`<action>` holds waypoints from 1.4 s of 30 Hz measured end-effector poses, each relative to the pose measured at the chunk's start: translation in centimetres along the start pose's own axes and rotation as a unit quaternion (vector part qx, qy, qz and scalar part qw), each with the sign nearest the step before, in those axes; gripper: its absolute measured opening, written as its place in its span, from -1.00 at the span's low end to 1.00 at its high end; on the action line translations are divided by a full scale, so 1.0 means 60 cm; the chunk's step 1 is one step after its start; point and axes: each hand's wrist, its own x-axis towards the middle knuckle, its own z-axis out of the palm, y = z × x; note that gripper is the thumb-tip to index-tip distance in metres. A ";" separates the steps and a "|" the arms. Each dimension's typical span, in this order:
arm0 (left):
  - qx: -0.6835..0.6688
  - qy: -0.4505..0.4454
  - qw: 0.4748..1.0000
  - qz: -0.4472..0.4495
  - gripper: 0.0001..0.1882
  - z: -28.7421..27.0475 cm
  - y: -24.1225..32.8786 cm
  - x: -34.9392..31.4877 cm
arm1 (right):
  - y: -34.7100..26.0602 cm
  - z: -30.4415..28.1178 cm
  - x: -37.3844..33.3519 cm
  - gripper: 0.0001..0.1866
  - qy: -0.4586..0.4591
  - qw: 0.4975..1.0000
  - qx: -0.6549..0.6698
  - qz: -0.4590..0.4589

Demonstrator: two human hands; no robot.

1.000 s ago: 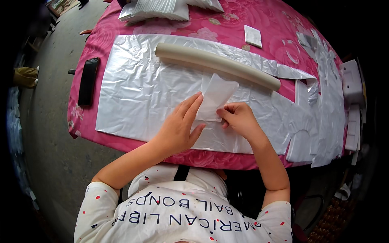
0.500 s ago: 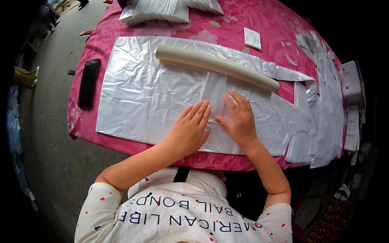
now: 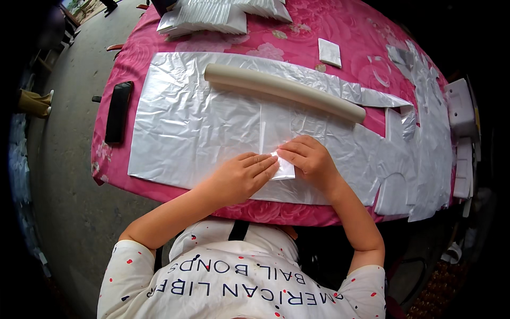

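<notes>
A small folded plastic bag [image 3: 285,170], whitish and translucent, lies between my hands on a wide stack of silvery-white plastic bags [image 3: 175,122]. My left hand [image 3: 245,174] holds its left edge, fingers together, with the thumb hidden beneath. At its top right corner, my right hand [image 3: 311,159] pinches the plastic with thumb and fingertips. Just beyond my hands a long pale tube [image 3: 281,89] rests slantwise across the stack. The bags' cut handle ends [image 3: 393,186] spread out to the right.
The table has a pink flowered cloth [image 3: 366,32]. A black phone [image 3: 118,111] lies at the left. Folded white packets [image 3: 212,18] are piled at the far side, with a single packet [image 3: 329,52] nearer. White plastic containers [image 3: 461,109] stand beyond the right edge.
The long strip of plastic that lay flat up to the tube is now folded into a small piece toward me. My right hand has closed its fingers on it; my left has shifted slightly nearer.
</notes>
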 end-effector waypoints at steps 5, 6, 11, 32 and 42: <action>0.001 -0.020 1.000 -0.010 -0.53 -0.003 0.015 -0.036 | -0.054 0.003 -0.021 -0.77 -0.018 1.000 0.010 -0.006; -0.003 -0.020 1.000 -0.017 -0.52 0.001 0.013 -0.039 | -0.055 0.003 -0.022 -0.76 -0.013 1.000 0.008 -0.003; -0.059 -0.007 0.994 -0.089 -0.51 0.003 0.015 -0.032 | -0.052 0.001 -0.027 -0.78 0.020 0.995 0.054 0.079; 0.024 0.092 0.978 -0.188 -0.28 0.015 -0.009 0.033 | -0.017 -0.013 0.058 -0.73 -0.153 0.816 0.200 0.521; 0.058 -0.075 0.971 -0.221 0.07 0.068 0.007 0.041 | -0.023 -0.008 0.043 -0.77 -0.128 0.837 0.165 0.505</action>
